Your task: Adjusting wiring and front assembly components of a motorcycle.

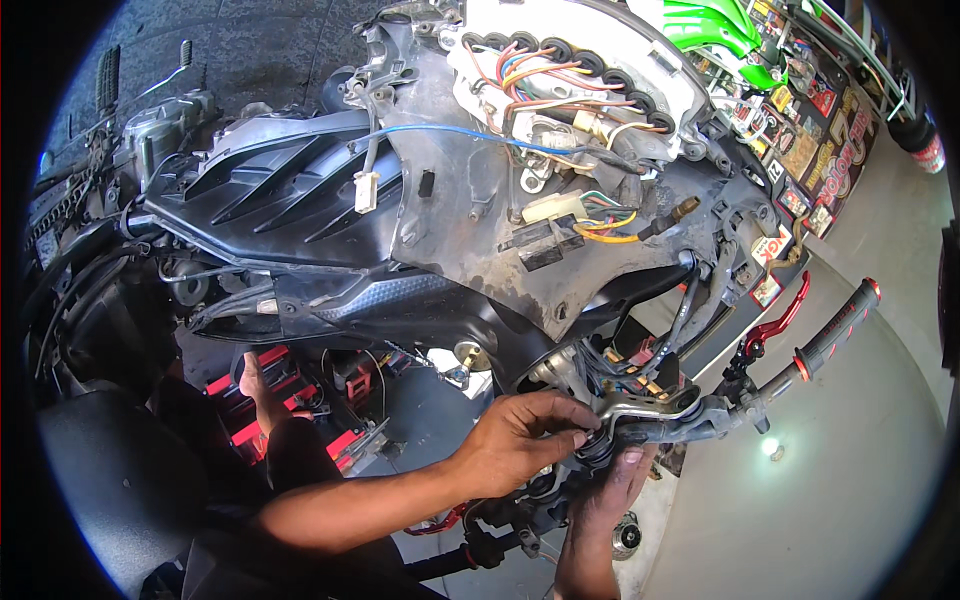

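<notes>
My left hand (530, 440) pinches at a dark round fitting (593, 449) on the steering column of a partly stripped motorbike, just under a silver clamp (650, 405). My right hand (620, 485) is upright just below and right of that fitting, thumb showing against it; its other fingers are largely hidden. Above my hands is the scuffed plastic body panel (440, 230), with an exposed white instrument housing (590, 25) and bundled coloured wires (540, 80). A handlebar grip with red rings (840, 325) sticks out at the right, beside a red lever (785, 320).
A red tool case (235, 385) and a bare foot (258, 390) are low at left. A black padded surface (110, 480) fills the lower left. Green bodywork (715, 30) and a sticker-covered board (820, 150) stand at back right, beside a pale wall or floor (820, 480).
</notes>
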### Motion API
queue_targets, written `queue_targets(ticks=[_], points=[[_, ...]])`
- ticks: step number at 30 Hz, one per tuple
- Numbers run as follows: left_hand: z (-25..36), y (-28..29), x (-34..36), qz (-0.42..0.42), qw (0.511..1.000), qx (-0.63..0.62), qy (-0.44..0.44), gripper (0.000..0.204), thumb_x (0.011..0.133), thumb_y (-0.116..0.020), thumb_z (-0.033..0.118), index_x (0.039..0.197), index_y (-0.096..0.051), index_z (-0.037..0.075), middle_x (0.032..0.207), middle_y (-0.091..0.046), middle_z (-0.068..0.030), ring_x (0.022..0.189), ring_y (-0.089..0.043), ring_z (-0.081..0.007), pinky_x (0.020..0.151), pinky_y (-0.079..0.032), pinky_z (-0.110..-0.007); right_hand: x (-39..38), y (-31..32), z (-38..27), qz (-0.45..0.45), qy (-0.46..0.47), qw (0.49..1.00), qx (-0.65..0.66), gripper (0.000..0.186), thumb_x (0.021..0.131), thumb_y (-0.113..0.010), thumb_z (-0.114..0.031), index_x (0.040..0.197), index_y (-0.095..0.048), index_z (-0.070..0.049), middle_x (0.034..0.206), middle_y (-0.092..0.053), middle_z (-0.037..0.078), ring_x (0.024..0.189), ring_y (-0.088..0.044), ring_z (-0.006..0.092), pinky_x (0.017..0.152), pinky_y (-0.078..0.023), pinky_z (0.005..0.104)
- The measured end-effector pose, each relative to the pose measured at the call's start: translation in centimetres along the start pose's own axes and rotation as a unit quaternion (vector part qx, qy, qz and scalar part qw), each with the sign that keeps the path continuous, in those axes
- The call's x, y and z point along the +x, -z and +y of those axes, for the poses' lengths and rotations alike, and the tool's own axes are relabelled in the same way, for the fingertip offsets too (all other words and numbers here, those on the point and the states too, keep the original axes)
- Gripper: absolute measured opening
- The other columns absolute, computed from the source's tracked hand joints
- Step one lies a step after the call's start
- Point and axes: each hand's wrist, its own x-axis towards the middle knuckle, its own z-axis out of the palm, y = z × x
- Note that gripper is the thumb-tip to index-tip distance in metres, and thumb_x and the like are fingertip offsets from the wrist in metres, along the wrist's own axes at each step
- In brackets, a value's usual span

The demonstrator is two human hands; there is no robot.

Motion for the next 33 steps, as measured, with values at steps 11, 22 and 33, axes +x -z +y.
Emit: queue_targets(ticks=[11, 22, 33], points=[[0.9, -0.9, 0.1, 0.02, 0.997, 0.07, -0.034, 0.034, 0.091, -0.062, -0.002, 0.125, -0.058, 0.001, 0.107, -0.069, -0.0066, 0.102, -0.062, -0.0092, 0.087, -0.049, -0.025, 0.2, -0.5, -0.4, -0.011, 0.012, 1.0, 0.019, 0.077, 0.094, -0.055, -0.041, 0.146, -0.022, 0.006, 0.137, -0.043, 0.02, 0.121, -0.047, 0.0271, 0.105, -0.035, 0.0395], [0.3, -1.4, 0.0, 0.016, 0.995, -0.015, -0.095, 0.064, 0.084, -0.061, -0.014, 0.141, -0.037, 0.0, 0.108, -0.058, -0.0076, 0.104, -0.061, -0.016, 0.093, -0.047, -0.029, 0.0, -0.5, -0.5, -0.007, -0.007, 0.998, 0.06, 0.077, 0.094, -0.057, -0.039, 0.146, -0.022, 0.006, 0.135, -0.043, 0.02, 0.119, -0.048, 0.0267, 0.104, -0.036, 0.0396], [-0.3, -2.5, -0.3, 0.073, 0.994, -0.004, -0.076, 0.05, 0.088, -0.067, -0.004, 0.133, -0.046, 0.0, 0.105, -0.061, -0.006, 0.099, -0.06, -0.0106, 0.089, -0.048, -0.026, 0.2, -0.1, -0.3, -0.012, -0.004, 0.999, 0.046, 0.077, 0.093, -0.058, -0.039, 0.145, -0.023, 0.006, 0.135, -0.043, 0.02, 0.121, -0.046, 0.0258, 0.105, -0.035, 0.0383]])
